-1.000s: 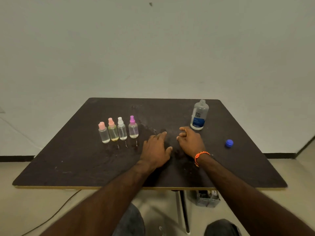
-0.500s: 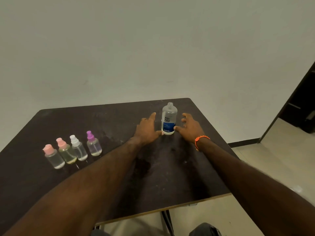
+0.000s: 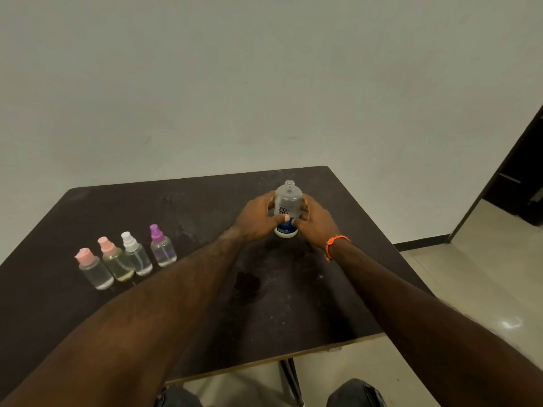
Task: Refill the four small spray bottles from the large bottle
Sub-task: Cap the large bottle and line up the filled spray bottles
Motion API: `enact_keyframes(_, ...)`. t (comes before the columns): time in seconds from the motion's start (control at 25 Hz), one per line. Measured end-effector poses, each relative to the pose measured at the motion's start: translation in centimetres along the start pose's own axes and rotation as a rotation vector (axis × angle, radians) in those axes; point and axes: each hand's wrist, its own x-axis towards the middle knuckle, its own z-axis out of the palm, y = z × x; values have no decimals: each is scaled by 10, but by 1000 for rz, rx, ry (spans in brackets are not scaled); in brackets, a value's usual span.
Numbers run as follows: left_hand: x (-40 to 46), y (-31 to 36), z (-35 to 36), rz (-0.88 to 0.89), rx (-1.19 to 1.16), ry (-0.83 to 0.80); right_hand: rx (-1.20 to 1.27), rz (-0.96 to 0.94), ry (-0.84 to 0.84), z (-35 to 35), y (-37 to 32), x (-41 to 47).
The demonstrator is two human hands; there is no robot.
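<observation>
Both hands are wrapped around the large bottle (image 3: 288,208): my left hand (image 3: 258,218) grips its left side with the thumb across the label, and my right hand (image 3: 316,223) grips its right side, thumb meeting the other low on the front. It stands upright on the worktop (image 3: 264,304) near the far right corner, its neck bare and uncapped, so anything I do with it must keep that mouth level.

The four small spray bottles (image 3: 126,257) stand in a tight slanting row near the left edge, well apart from the large one, and each has its spray top on: pink (image 3: 85,257), peach (image 3: 107,246), white (image 3: 129,240) and purple (image 3: 156,232). Those tops will have to come off before any pouring, I judge.

To do this step well I would lift straight up with an even squeeze, not so firm that the soft plastic sides push liquid out of the mouth, and carry it low across the worktop toward the row. I would set it down just beside the purple-topped one, so one hand is free to unscrew. The small bottles stand close together and look light, so a careless wrist could topple them.
</observation>
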Motion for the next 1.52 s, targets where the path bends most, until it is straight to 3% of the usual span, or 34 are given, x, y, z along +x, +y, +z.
enact_keyframes(0.24, -90, 14, -31, 37, 14, 139, 79, -116, -17, 25, -33, -72)
enact_keyframes(0.48, -169, 8, -51, 23, 16, 221, 44, -185, -176, 52, -52, -120)
enact_keyframes(0.64, -188, 9, -52, -22, -20, 161, 22, -156, -212, 65, -51, -132)
enact_keyframes(0.88, -184, 2, -41, -50, 2, 227, -155, -86, -220, 63, -30, -136)
enact_keyframes(1.08, -182, -2, -32, -21, 89, 289, -591, -114, 100, 25, 2, -127)
enact_keyframes(1.2, -181, -10, -32, -32, 97, 280, -737, -3, 214, -10, 19, -112)
enact_keyframes(1.36, -179, -19, -30, -36, 92, 282, -834, 188, 176, -34, 47, -94)
enact_keyframes(1.52, -179, -18, -33, -41, 92, 275, -871, 175, 156, -38, 58, -87)
